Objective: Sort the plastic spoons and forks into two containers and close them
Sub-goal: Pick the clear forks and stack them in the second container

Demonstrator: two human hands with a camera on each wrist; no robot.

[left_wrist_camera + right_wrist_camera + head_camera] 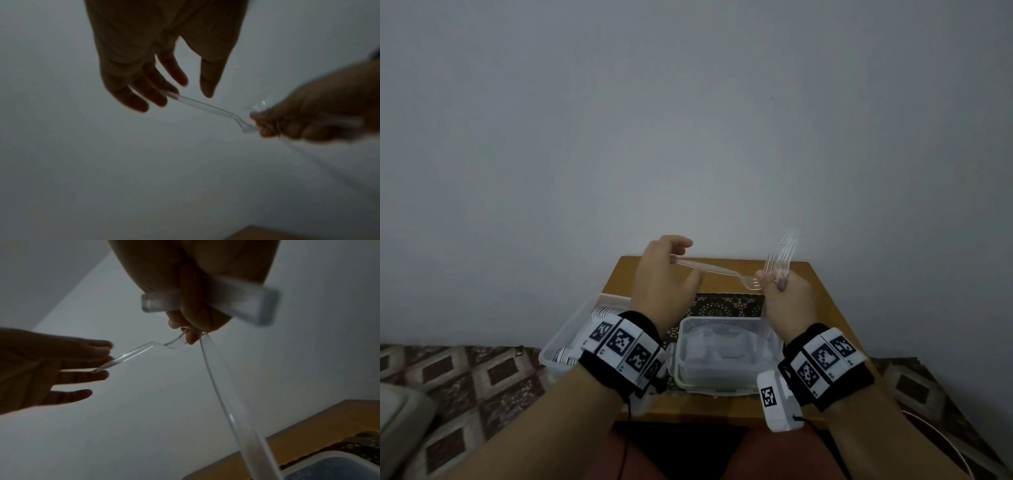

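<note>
A single clear plastic fork (719, 271) hangs level in the air above the wooden table (815, 294). Its handle end lies against the nearly straight fingers (156, 95) of my left hand (678, 253), thumb apart. Its tine end (176, 342) is tucked against the fingertips of my right hand (774, 284). The right hand grips a bundle of clear forks (782, 257), tines pointing up, handle ends (226, 305) sticking out below the fist. Below my hands stand two clear containers: one with a green seal (722, 383) in the middle, another (558, 346) at the left holding white striped items.
A dark patterned mat (726, 303) lies on the table under the containers. A plain grey wall (688, 120) rises right behind the table. Patterned carpet (482, 377) covers the floor on both sides, with a pale cushion (400, 411) at the far left.
</note>
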